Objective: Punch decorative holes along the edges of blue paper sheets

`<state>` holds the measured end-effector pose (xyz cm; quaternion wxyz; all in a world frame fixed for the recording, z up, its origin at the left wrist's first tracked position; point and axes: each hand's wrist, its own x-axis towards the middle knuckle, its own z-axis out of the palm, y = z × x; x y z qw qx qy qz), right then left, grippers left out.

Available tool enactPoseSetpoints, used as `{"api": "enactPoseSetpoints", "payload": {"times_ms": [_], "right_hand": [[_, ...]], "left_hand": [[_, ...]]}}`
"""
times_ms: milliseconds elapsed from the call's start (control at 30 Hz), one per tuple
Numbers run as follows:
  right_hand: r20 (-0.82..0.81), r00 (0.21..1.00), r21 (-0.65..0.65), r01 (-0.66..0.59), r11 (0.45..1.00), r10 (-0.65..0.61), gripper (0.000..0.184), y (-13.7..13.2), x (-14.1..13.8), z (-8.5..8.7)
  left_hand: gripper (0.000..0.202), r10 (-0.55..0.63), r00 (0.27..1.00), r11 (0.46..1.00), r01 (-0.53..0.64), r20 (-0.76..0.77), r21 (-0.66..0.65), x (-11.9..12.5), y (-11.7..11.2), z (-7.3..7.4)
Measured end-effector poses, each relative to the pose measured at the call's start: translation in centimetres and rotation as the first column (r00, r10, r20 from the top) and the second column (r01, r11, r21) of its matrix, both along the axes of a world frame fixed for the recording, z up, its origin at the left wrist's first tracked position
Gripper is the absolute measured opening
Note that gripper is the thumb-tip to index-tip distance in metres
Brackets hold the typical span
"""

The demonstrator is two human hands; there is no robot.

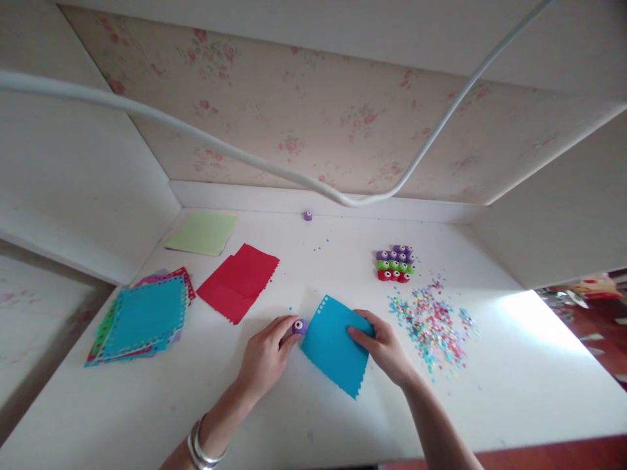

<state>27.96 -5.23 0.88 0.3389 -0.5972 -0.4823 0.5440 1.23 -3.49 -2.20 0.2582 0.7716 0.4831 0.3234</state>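
Observation:
Between the fingers and thumb of my left hand (268,349) is a small purple craft punch (299,326) with a round white-and-black eye on it. The punch sits at the left edge of a blue paper sheet (333,346). My right hand (385,346) grips that sheet by its right side, thumb on top and fingers beneath. Small holes run along the sheet's upper left edge, and its lower right edge is scalloped. Whether the paper lies inside the punch's slot I cannot tell.
Red sheets (238,281) lie left of centre, beside a pile of punched coloured sheets (144,316) and pale green paper (203,232). Several punches (394,264) stand grouped at right, near scattered confetti (435,326). Another purple punch (308,215) stands at the back. A white cable (235,153) hangs across.

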Motion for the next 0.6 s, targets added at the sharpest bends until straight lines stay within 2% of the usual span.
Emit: {"api": "enactPoseSetpoints", "payload": {"times_ms": [167, 333, 600], "right_hand": [[-0.089, 0.995, -0.066, -0.047, 0.997, 0.041, 0.043, 0.31, 0.34, 0.65], [-0.154, 0.984, -0.109, -0.104, 0.989, 0.087, 0.041, 0.25, 0.32, 0.20], [-0.148, 0.983, -0.111, -0.129, 0.985, 0.112, 0.040, 0.44, 0.18, -0.06]], "left_hand": [[0.028, 0.007, 0.999, 0.999, -0.005, -0.043, 0.034, -0.16, 0.08, -0.49], [0.029, -0.005, 0.999, 0.999, 0.006, -0.047, 0.039, -0.18, 0.09, -0.55], [0.028, -0.034, 0.999, 0.998, 0.035, -0.021, 0.058, -0.16, 0.13, -0.29]]}}
